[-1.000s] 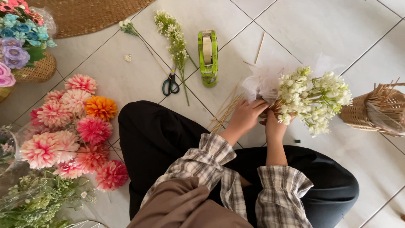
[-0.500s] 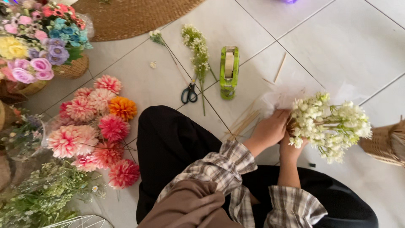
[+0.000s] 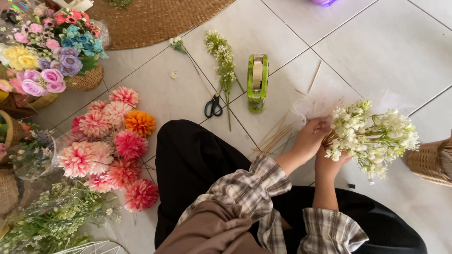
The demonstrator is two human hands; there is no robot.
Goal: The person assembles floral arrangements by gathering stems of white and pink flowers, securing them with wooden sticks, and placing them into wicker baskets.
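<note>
Both of my hands meet at the base of a bunch of small white flowers (image 3: pixel 372 136) held just above the tiled floor, to the right of my knee. My left hand (image 3: pixel 308 138) closes its fingers around the stems where they gather. My right hand (image 3: pixel 329 162) grips the same stems from below. The blooms point right, towards a woven basket (image 3: pixel 431 162). Thin wooden sticks (image 3: pixel 275 138) lie on the tiles just left of my left hand.
A green tape dispenser (image 3: pixel 257 82), black scissors (image 3: pixel 213 106) and loose white sprigs (image 3: pixel 223 63) lie ahead of my knee. Pink and orange dahlia heads (image 3: pixel 110 150) are piled at the left, with baskets of roses (image 3: pixel 52 51) and greenery (image 3: pixel 47 221) nearby. A round woven mat (image 3: pixel 150 21) lies at the top.
Both hands keep hold of the white bunch, which has come slightly closer to my lap. The view has shifted, so the floor items sit lower and further right.
</note>
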